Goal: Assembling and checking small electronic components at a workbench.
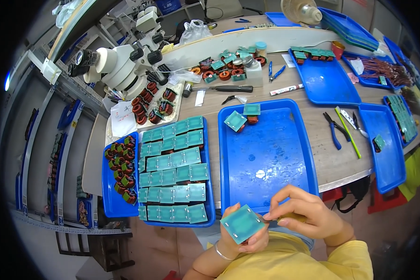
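Observation:
My left hand (pixel 257 241) is closed around a square green circuit board (pixel 242 224), held tilted with its flat face up. A bit of copper-coloured winding shows under its lower edge. My right hand (pixel 310 212) is beside the board's right corner, thumb and fingers pinched together. Something small and dark sticks out from the pinch toward the board; I cannot make out what it is. Just beyond both hands lies a blue tray (pixel 266 186). Two green boards, one of them a tilted board (pixel 235 121), sit on copper coils at its far end.
Left of it, a blue tray (pixel 211 196) holds rows of green boards, and a narrower tray (pixel 114 207) holds wound coils. A microscope (pixel 116 65) stands at the back left. Blue-handled pliers (pixel 335 135), a green stick (pixel 347 133) and a marker (pixel 287 89) lie to the right.

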Action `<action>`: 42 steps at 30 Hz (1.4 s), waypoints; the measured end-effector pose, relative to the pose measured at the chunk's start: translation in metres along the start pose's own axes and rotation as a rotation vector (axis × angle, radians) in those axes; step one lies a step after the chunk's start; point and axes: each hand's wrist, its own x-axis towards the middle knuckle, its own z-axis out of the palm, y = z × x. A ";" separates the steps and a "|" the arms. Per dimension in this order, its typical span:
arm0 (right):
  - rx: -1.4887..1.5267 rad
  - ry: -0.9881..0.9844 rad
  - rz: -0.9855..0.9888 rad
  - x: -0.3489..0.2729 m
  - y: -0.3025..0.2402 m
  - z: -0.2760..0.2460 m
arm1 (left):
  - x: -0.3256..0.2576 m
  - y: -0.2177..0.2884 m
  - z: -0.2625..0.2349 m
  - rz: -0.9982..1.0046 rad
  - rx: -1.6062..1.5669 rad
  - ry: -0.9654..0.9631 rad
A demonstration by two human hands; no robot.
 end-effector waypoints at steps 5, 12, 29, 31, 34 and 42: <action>-0.028 -0.006 -0.016 0.000 -0.001 -0.001 | 0.000 -0.001 0.004 0.067 0.065 0.106; -0.029 0.004 0.005 -0.001 -0.002 0.001 | -0.006 -0.002 0.003 0.114 0.224 0.159; -0.166 -0.109 0.067 -0.006 -0.020 0.000 | -0.004 0.003 0.019 0.243 0.960 0.662; -0.155 -0.099 0.058 -0.004 -0.018 0.003 | -0.008 0.004 0.018 0.242 0.977 0.654; -0.199 -0.026 -0.056 0.002 -0.007 0.006 | -0.013 0.003 0.020 0.286 1.035 0.648; 0.089 0.826 0.167 -0.039 0.066 -0.024 | -0.057 0.052 0.056 0.789 1.482 0.956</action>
